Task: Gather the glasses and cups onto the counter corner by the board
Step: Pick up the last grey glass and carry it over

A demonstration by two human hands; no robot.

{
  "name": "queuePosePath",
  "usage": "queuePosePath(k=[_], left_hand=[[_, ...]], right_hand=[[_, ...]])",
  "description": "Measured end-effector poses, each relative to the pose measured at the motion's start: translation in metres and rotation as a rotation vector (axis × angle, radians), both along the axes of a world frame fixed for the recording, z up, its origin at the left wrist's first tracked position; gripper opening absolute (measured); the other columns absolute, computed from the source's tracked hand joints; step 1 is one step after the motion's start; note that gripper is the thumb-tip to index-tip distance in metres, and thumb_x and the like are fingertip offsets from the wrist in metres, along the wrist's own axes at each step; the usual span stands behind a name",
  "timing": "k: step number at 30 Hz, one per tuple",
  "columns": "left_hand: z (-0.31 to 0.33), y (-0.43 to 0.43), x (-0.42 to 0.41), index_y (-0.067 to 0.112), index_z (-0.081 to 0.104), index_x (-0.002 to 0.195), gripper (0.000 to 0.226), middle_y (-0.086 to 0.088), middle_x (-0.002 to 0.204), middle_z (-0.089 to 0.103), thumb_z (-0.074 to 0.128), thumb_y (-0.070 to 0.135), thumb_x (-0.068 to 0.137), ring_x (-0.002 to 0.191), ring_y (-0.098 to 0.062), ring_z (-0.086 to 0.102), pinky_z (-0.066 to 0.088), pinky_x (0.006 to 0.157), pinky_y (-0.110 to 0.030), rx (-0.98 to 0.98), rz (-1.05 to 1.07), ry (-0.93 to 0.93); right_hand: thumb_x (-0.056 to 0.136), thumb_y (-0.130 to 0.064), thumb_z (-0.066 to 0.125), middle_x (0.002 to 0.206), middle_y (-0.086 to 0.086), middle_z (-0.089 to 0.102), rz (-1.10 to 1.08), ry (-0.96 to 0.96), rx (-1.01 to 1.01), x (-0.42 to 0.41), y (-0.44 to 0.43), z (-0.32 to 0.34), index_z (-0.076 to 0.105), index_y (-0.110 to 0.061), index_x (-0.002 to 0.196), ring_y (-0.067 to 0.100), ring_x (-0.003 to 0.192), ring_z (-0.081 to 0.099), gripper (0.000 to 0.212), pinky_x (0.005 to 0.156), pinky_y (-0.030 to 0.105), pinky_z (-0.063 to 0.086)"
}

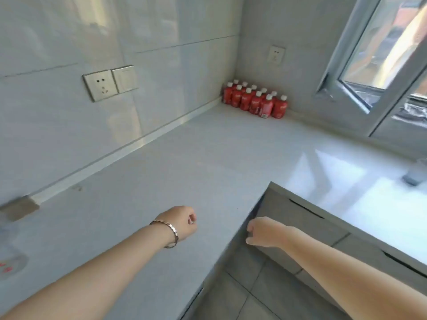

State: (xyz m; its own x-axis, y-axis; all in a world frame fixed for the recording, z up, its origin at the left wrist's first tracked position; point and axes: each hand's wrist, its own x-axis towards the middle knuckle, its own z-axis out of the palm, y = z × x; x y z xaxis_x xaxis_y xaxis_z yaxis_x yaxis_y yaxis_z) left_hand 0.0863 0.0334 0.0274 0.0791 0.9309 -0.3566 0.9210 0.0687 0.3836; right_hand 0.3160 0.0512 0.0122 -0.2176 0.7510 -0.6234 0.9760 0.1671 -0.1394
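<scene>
A pale grey L-shaped counter (184,162) fills the view. My left hand (182,224), a bracelet on its wrist, hovers over the counter near its front edge, fingers curled in with nothing in them. My right hand (263,232) hangs just off the counter's inner corner, in front of the cabinet fronts, fingers loosely curled and holding nothing. At the far right edge of the counter stands a blurred clear glass (416,174), only partly in view. A wooden board end (19,207) lies against the wall at the far left.
Several red bottles with white caps (254,100) stand packed in the back corner. Wall sockets (109,82) sit above the counter. An open window frame (369,72) leans in at the right. Grey drawer fronts (300,225) and floor tiles lie below. A round appliance (9,262) sits at the left edge.
</scene>
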Motion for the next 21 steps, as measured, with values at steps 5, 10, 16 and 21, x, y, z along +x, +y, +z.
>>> queuePosePath(k=[5, 10, 16, 21], left_hand=[[0.01, 0.068, 0.146, 0.02, 0.063, 0.101, 0.02, 0.0, 0.111, 0.068, 0.05, 0.026, 0.087, 0.104, -0.022, 0.062, 0.049, 0.091, -0.031, 0.057, -0.151, 0.025], [0.015, 0.114, 0.27, 0.019, 0.063, 0.103, 0.023, -0.001, 0.113, 0.066, 0.051, 0.026, 0.086, 0.106, -0.023, 0.061, 0.049, 0.091, -0.03, 0.02, -0.33, 0.04], [-0.001, 0.176, 0.391, 0.018, 0.064, 0.097, 0.021, -0.005, 0.111, 0.068, 0.049, 0.023, 0.084, 0.103, -0.024, 0.063, 0.05, 0.09, -0.03, -0.047, -0.512, 0.066], [-0.01, 0.251, 0.476, 0.023, 0.055, 0.088, 0.009, 0.0, 0.1, 0.063, 0.047, 0.026, 0.085, 0.101, -0.021, 0.061, 0.048, 0.088, -0.03, -0.067, -0.626, 0.125]], right_hand=[[0.092, -0.032, 0.044, 0.119, 0.012, 0.061, -0.221, -0.108, -0.001, 0.167, 0.016, 0.021, 0.057, -0.002, 0.119, 0.029, 0.104, 0.059, 0.042, 0.092, 0.038, 0.051], [0.093, -0.028, 0.048, 0.132, 0.016, 0.055, -0.403, -0.167, 0.03, 0.29, 0.017, 0.045, 0.052, 0.0, 0.126, 0.027, 0.108, 0.057, 0.044, 0.082, 0.031, 0.05], [0.091, -0.032, 0.051, 0.134, 0.009, 0.053, -0.631, -0.18, 0.002, 0.401, 0.035, 0.037, 0.05, -0.008, 0.13, 0.028, 0.124, 0.049, 0.046, 0.103, 0.037, 0.043], [0.091, -0.031, 0.052, 0.13, 0.01, 0.057, -0.784, -0.189, -0.024, 0.478, 0.067, 0.035, 0.053, -0.006, 0.127, 0.027, 0.12, 0.053, 0.044, 0.099, 0.034, 0.043]])
